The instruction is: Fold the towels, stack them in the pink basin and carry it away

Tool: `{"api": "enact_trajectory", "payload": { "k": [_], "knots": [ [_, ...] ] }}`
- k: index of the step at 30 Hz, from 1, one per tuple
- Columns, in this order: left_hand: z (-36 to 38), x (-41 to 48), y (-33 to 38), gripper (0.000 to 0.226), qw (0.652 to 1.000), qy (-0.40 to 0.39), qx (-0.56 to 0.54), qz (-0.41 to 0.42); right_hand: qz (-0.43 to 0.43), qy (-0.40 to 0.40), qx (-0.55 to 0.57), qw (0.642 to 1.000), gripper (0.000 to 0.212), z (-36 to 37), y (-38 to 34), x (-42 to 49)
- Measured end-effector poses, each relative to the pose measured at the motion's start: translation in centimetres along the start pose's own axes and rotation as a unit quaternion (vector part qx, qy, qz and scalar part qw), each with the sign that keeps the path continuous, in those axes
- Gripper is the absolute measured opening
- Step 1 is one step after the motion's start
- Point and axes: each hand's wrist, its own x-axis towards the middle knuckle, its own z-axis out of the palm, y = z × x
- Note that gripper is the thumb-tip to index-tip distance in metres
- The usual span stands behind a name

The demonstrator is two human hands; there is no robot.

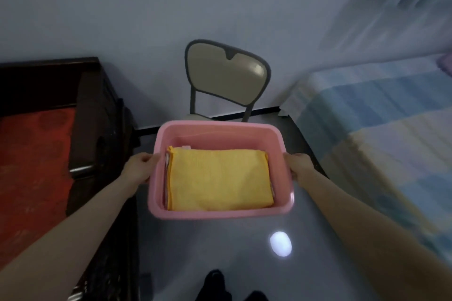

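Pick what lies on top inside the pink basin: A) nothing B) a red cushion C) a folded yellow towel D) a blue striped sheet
C: a folded yellow towel tops the stack in the pink basin, which the left hand and right hand grip by its side rims.

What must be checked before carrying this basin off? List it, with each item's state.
1. Left hand grips the pink basin by its left rim: ok.
2. Right hand grips its right rim: ok.
3. Yellow towel lies folded flat inside, below the rim: ok.
4. Way ahead free: not ok, a chair stands straight ahead.
5. Floor beneath the basin: cannot tell, hidden.
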Motion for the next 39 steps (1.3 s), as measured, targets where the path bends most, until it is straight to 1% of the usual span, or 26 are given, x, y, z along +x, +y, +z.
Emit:
{"api": "enact_trajectory", "payload": {
  "k": [2, 3, 7, 10, 11, 13, 16, 17, 19, 22, 25, 29, 34, 37, 39],
  "knots": [
    [0.0, 2.6, 0.2, 0.03, 1.0, 0.02, -0.001, -0.022, 0.02, -0.025, 0.018, 0.999, 0.013, 1.9, -2.7, 2.4],
    [0.2, 3.9, 0.3, 0.031, 0.999, 0.031, 0.002, -0.032, 0.024, -0.032, 0.024, 0.999, 0.012, 2.7, -4.1, 3.4],
    [1.3, 9.1, 0.9, 0.027, 0.995, 0.068, -0.009, -0.068, 0.016, -0.064, -0.004, 0.998, 0.012, 6.8, -8.9, 9.1],
    [1.9, 13.2, 0.5, 0.024, 0.991, 0.064, -0.011, -0.113, 0.005, -0.09, -0.045, 0.995, 0.025, 10.4, -11.1, 13.9],
    [1.9, 14.0, 0.4, 0.023, 0.99, 0.059, -0.01, -0.127, 0.002, -0.101, -0.06, 0.993, 0.022, 11.3, -11.6, 15.3],
    [2.1, 16.3, -0.3, 0.021, 0.987, 0.064, -0.005, -0.15, -0.003, -0.133, -0.077, 0.988, 0.01, 13.8, -12.6, 18.0],
    [2.5, 20.2, -1.3, 0.026, 0.981, 0.087, 0.0, -0.172, -0.015, -0.162, -0.101, 0.981, 0.013, 17.6, -13.5, 21.5],
    [2.7, 20.9, -1.4, 0.028, 0.979, 0.091, -0.001, -0.181, -0.014, -0.168, -0.107, 0.98, 0.01, 18.5, -13.5, 22.3],
    [3.1, 23.1, -2.0, 0.027, 0.976, 0.103, 0.004, -0.193, -0.013, -0.168, -0.119, 0.978, 0.011, 20.8, -13.5, 24.6],
    [3.8, 26.0, -3.3, 0.011, 0.975, 0.098, 0.023, -0.197, -0.005, -0.158, -0.149, 0.976, 0.011, 23.6, -12.7, 27.7],
    [4.3, 28.6, -4.2, 0.026, 0.974, 0.101, 0.023, -0.202, -0.01, -0.131, -0.16, 0.978, 0.025, 25.2, -11.7, 30.1],
    [4.3, 31.0, -4.9, 0.031, 0.975, 0.099, 0.006, -0.199, -0.002, -0.115, -0.168, 0.979, 0.022, 26.4, -11.5, 32.0],
    [4.1, 31.5, -5.1, 0.033, 0.978, 0.091, 0.018, -0.189, -0.022, -0.099, -0.17, 0.98, 0.028, 27.0, -11.6, 31.8],
    [4.0, 31.5, -4.6, 0.033, 0.977, 0.075, 0.033, -0.197, -0.039, -0.094, -0.218, 0.971, 0.029, 27.1, -11.8, 31.5],
    [3.8, 31.1, -4.2, 0.036, 0.979, 0.067, 0.062, -0.181, -0.089, -0.086, -0.268, 0.955, 0.035, 27.3, -12.4, 30.5]
  ]
}}
